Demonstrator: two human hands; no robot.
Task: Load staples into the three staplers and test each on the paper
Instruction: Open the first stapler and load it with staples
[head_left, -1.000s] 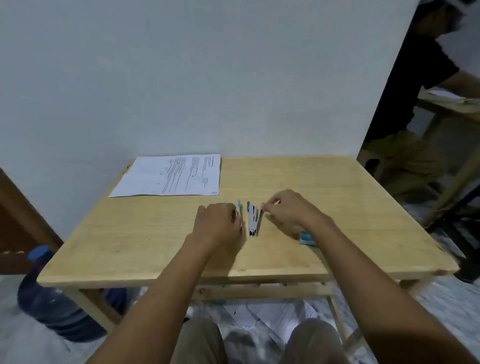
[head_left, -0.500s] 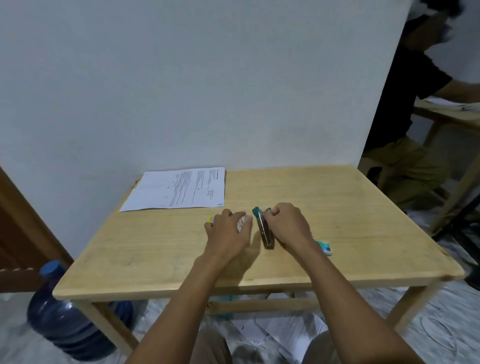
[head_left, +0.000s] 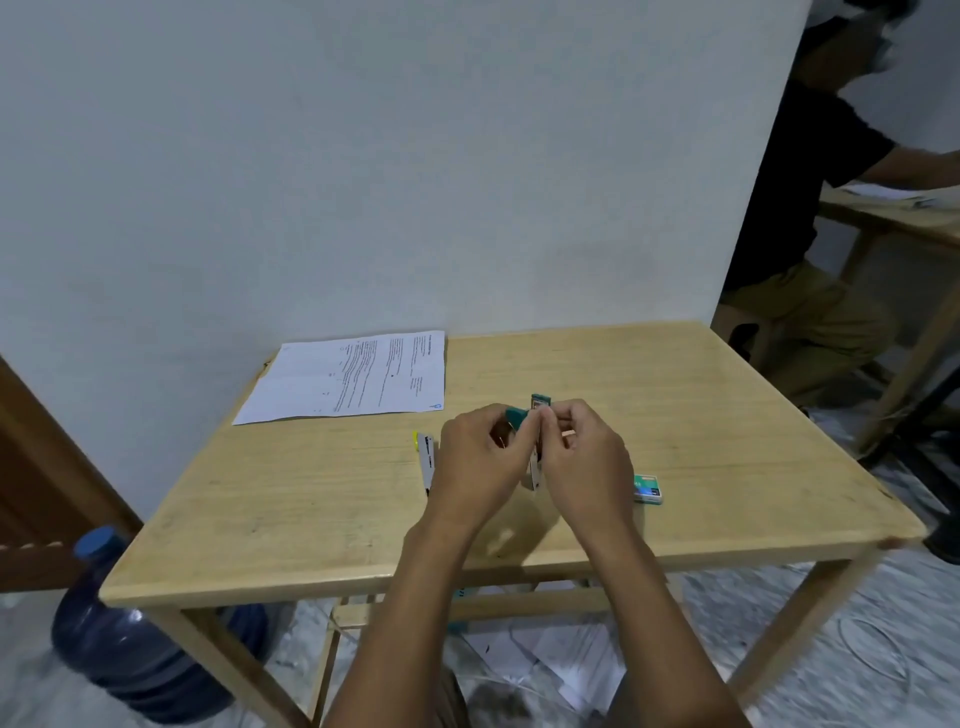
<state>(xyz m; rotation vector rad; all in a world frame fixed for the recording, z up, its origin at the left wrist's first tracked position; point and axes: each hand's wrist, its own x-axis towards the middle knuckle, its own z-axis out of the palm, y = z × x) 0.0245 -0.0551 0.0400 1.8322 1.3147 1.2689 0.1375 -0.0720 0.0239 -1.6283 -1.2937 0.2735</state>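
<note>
— What is the room showing?

— A light wooden bench (head_left: 675, 415) is standing against a plain white wall (head_left: 363, 156). A printed white paper sheet (head_left: 353, 376) is lying flat at the bench's far left corner. A big blue water bottle (head_left: 130, 623) is sitting on the floor, nearer and left of the paper. Well right of the paper, another person in a black shirt (head_left: 810, 182) is sitting.

— And the staplers?

— The left hand (head_left: 483, 462) and the right hand (head_left: 584, 457) are both pinching the teal-capped metal stapler (head_left: 537, 405), holding it off the bench just right of the paper's near corner. A white stapler with a yellow tip (head_left: 427, 460) is lying just nearer than that corner. A small green-and-white staple box (head_left: 647, 488) is lying further right.

— What is changing?

— Half a second ago the teal stapler was lying on the bench, and the left hand was covering the yellow-tipped one, which is now lying uncovered.
</note>
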